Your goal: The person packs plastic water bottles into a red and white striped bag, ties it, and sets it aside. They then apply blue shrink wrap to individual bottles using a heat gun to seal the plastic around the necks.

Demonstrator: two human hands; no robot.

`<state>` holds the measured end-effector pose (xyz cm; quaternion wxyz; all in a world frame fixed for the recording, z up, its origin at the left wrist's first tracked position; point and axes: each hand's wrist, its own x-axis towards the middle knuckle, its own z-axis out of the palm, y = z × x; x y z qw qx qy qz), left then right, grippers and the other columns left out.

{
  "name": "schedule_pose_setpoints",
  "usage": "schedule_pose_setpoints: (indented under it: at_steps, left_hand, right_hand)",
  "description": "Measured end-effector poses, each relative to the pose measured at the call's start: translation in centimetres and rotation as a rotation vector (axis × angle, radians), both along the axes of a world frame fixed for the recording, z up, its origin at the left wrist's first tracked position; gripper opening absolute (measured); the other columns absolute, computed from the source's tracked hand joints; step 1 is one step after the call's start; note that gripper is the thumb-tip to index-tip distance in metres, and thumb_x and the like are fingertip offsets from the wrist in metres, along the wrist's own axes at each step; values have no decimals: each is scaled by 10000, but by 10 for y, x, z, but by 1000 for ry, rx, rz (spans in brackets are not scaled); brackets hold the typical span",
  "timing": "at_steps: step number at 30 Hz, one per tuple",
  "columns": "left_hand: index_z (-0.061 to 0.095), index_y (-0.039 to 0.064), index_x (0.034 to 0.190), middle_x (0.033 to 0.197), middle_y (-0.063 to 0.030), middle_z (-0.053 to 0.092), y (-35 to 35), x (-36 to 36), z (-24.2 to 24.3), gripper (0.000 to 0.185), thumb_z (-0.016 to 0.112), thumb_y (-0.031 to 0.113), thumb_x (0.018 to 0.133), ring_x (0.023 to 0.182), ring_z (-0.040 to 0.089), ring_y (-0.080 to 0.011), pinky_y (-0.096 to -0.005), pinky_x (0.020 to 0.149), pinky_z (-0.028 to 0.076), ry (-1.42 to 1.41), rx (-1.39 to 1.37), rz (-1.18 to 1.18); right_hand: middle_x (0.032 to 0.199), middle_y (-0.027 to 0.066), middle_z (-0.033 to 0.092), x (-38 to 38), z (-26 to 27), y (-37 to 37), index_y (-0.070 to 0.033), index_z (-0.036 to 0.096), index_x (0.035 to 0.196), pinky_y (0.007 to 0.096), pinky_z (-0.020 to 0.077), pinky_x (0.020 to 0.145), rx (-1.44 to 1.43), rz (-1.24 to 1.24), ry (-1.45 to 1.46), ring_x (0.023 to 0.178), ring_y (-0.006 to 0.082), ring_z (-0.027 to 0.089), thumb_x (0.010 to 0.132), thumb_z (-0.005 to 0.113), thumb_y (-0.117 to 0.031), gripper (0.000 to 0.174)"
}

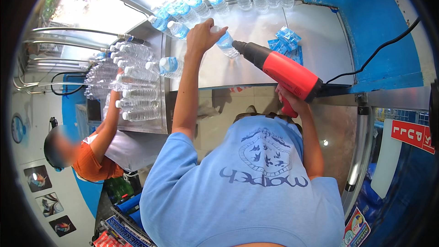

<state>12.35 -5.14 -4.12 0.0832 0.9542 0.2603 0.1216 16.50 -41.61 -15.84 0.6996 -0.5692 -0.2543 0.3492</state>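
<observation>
My left hand (pixel 204 36) grips the capped top of a clear plastic water bottle (pixel 226 45) with a blue label, which stands tilted on the white counter (pixel 212 75). In my right hand (pixel 291 99) is the handle of a red and black heat gun (pixel 284 70). Its nozzle points left at the bottle's label, very close to it. Behind the heat gun's body lies a small pile of flat blue label sleeves (pixel 286 43). Two more bottles, a labelled one (pixel 169 65) and another (pixel 152 67) partly beside it, stand left of my left forearm.
Labelled bottles (pixel 216 0) line the counter's back edge. A black cord (pixel 374 56) runs from the heat gun along the blue wall (pixel 370 17). On the left, a co-worker (pixel 99 147) reaches among unlabelled bottles (pixel 140 92) on a metal table (pixel 164 109). Hoses (pixel 79 31) hang above.
</observation>
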Motion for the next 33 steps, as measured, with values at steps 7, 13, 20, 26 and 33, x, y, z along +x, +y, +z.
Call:
schedule_pose_setpoints:
  at_steps: [7,13,20,26,33]
  left_hand:
    - [709,43,848,771,-193,723,1,1,-5,582,701,625,842,758,709,-385,-483,663,516,-38,-21,14]
    - [729,48,874,796,-208,729,1,8,-1,586,684,631,847,791,715,-401,-493,688,528,6,-9,23]
    - [744,35,879,792,-197,736,0,10,3,557,701,588,827,797,726,-376,-477,707,544,-7,-17,25]
    - [708,17,885,794,-203,726,1,8,-1,597,710,612,833,782,713,-380,-472,694,531,-7,-49,33]
    - [630,27,865,767,-151,676,5,-2,4,578,778,584,817,708,664,-313,-417,669,513,-18,-89,6]
  right_hand:
    - [904,34,662,-1,3,7,-34,651,1158,270,533,660,-17,-39,204,701,93,621,1000,686,-182,219]
    - [849,23,661,-3,3,9,-36,671,1106,276,535,637,-114,-52,84,666,95,621,999,685,-215,209]
    - [826,23,668,-3,5,16,-41,680,1008,284,539,630,-78,-78,108,662,93,625,971,723,-212,180]
    - [829,23,667,-3,13,19,-41,677,1012,283,532,625,-81,-73,209,659,98,623,970,724,-192,164]
    - [825,29,671,2,18,25,-35,681,1047,281,532,616,-103,-72,153,653,99,624,969,721,-186,175]
